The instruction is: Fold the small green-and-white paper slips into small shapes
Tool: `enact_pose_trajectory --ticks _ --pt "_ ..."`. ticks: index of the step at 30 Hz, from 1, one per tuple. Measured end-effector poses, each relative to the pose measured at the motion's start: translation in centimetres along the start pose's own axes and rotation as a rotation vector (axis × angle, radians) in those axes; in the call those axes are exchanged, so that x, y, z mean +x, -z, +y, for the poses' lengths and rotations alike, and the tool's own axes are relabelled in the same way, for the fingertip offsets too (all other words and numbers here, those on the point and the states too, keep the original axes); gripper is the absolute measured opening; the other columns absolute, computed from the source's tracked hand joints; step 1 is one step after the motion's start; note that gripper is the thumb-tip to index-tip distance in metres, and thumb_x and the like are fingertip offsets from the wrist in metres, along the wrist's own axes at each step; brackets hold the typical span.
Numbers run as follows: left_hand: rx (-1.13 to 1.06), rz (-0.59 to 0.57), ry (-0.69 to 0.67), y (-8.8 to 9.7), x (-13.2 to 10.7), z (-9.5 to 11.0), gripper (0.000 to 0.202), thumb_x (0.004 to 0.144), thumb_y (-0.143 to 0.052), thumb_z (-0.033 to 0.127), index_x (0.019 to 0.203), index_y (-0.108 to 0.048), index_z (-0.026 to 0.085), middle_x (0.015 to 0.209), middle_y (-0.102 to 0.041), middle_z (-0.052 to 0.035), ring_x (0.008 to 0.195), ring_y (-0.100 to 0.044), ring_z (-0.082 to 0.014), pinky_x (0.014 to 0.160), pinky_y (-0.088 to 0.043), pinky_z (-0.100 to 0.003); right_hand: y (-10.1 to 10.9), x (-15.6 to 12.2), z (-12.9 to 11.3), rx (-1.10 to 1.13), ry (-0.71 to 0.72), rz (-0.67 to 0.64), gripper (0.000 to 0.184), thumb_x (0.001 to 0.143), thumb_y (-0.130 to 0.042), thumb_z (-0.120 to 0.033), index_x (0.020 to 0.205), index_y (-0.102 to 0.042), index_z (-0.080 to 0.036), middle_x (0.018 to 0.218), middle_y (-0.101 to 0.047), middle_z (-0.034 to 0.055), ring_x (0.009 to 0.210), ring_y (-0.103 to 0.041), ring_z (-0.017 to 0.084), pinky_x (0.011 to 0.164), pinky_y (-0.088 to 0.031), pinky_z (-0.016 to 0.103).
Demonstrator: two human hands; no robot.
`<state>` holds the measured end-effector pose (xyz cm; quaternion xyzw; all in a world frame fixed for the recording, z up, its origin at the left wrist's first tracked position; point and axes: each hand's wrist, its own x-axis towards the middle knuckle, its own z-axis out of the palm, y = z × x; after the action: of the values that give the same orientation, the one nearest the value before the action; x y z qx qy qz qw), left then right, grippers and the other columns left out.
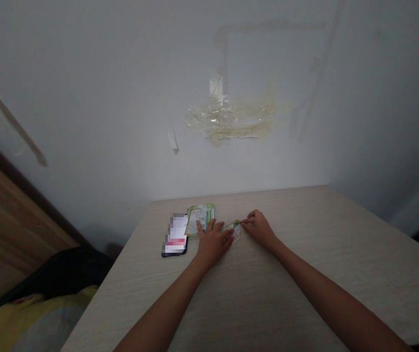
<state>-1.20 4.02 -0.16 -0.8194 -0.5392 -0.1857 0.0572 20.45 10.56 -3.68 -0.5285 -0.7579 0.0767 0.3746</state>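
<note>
My left hand (212,240) lies on the pale wooden table (304,274), fingers spread, with its fingertips pressing down a small green and white packet (234,230). My right hand (259,226) is closed in a pinch on the right edge of that same small packet. Just behind my left hand lies a larger green and white packet (200,216), flat on the table, touched by my left index finger.
A phone (176,235) with a lit screen lies left of the packets. A white wall with old tape remains (227,120) stands behind the table. Left of the table are a wooden panel (8,225) and yellow and dark fabric (37,303).
</note>
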Motion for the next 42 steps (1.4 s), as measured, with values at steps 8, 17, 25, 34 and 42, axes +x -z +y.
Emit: enact_pose_trajectory --ticks 8,17,25,34,42 --pt "-0.013 0.011 -0.019 -0.1 -0.2 0.0 0.03 0.091 -0.048 0.047 0.118 -0.061 0.042 0.129 -0.057 -0.0022 0.133 -0.035 -0.0302 0.107 0.001 -0.073 0.8 -0.7 0.1 0.135 0.04 -0.054 0.019 0.083 -0.063 -0.028 0.097 -0.075 -0.024 0.103 -0.059 0.0085 0.099 -0.056 0.021 0.093 -0.045 0.036" --pt "-0.026 0.017 -0.035 -0.4 -0.3 -0.3 0.032 0.092 -0.045 0.052 0.119 -0.06 0.044 0.13 -0.057 -0.0016 0.132 -0.036 -0.03 0.106 0.003 -0.074 1.2 -0.8 -0.4 0.144 0.055 -0.135 0.006 0.075 -0.072 -0.027 0.078 -0.076 -0.026 0.106 -0.064 0.0068 0.103 -0.057 0.023 0.095 -0.042 0.04" --pt "-0.023 0.039 -0.037 -0.3 -0.2 -0.2 0.033 0.09 -0.045 0.056 0.117 -0.061 0.045 0.128 -0.058 -0.0003 0.132 -0.036 -0.0314 0.105 0.002 -0.076 0.6 -0.8 -0.5 0.071 0.066 -0.117 0.008 0.078 -0.068 -0.026 0.08 -0.075 -0.023 0.106 -0.065 0.0078 0.104 -0.056 0.023 0.094 -0.042 0.039" --pt "0.005 0.04 -0.028 -0.1 -0.1 0.1 0.032 0.089 -0.047 0.055 0.115 -0.063 0.045 0.127 -0.06 0.0002 0.133 -0.036 -0.0333 0.104 0.004 -0.076 0.4 -0.9 -1.2 0.044 0.128 -0.087 0.008 0.079 -0.065 -0.022 0.079 -0.073 -0.021 0.105 -0.064 0.0085 0.104 -0.054 0.023 0.094 -0.042 0.04" --pt "0.005 0.022 -0.017 0.0 0.0 0.1 0.032 0.088 -0.05 0.055 0.116 -0.062 0.046 0.128 -0.06 0.0011 0.133 -0.035 -0.0353 0.102 0.004 -0.078 0.9 -1.2 -1.3 0.088 0.181 -0.107 0.006 0.076 -0.067 -0.021 0.076 -0.073 -0.022 0.107 -0.063 0.0083 0.106 -0.053 0.024 0.097 -0.041 0.043"
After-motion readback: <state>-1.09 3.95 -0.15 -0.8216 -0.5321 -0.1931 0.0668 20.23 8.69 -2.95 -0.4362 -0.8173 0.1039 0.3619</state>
